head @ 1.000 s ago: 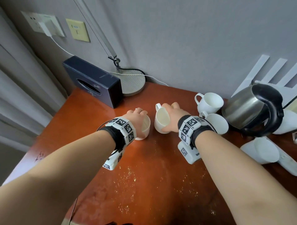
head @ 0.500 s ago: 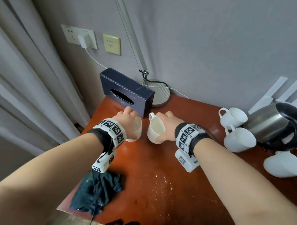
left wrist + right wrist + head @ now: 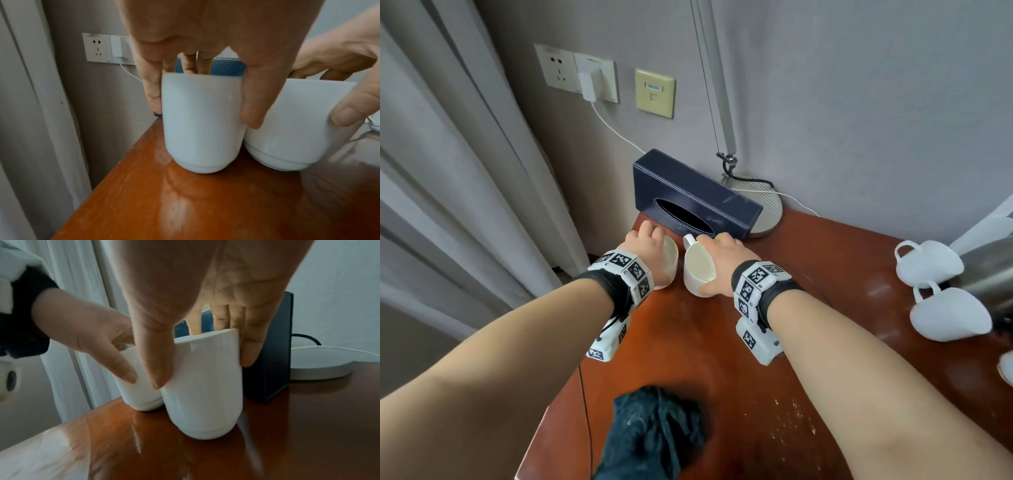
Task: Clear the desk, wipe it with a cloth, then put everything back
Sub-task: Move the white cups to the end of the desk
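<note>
Two white mugs stand side by side at the desk's far left corner, just in front of the dark blue tissue box [image 3: 695,202]. My left hand [image 3: 645,245] grips the left mug [image 3: 669,260] from above, thumb and fingers round its wall [image 3: 201,123]. My right hand [image 3: 722,253] grips the right mug [image 3: 698,270] the same way [image 3: 203,386]. Both mugs touch the red-brown desk [image 3: 808,342], with their sides almost touching. A dark crumpled cloth [image 3: 650,435] lies at the near edge.
Two more white mugs [image 3: 928,262] [image 3: 948,317] lie tipped at the right beside a steel kettle [image 3: 993,274]. A lamp base [image 3: 763,205] with cables sits behind the tissue box. Curtains hang left of the desk's edge. Crumbs speckle the near desk surface [image 3: 791,421].
Both hands carried their mugs left and back across the desk, from its middle to the corner by the tissue box. The mugs now rest on the surface.
</note>
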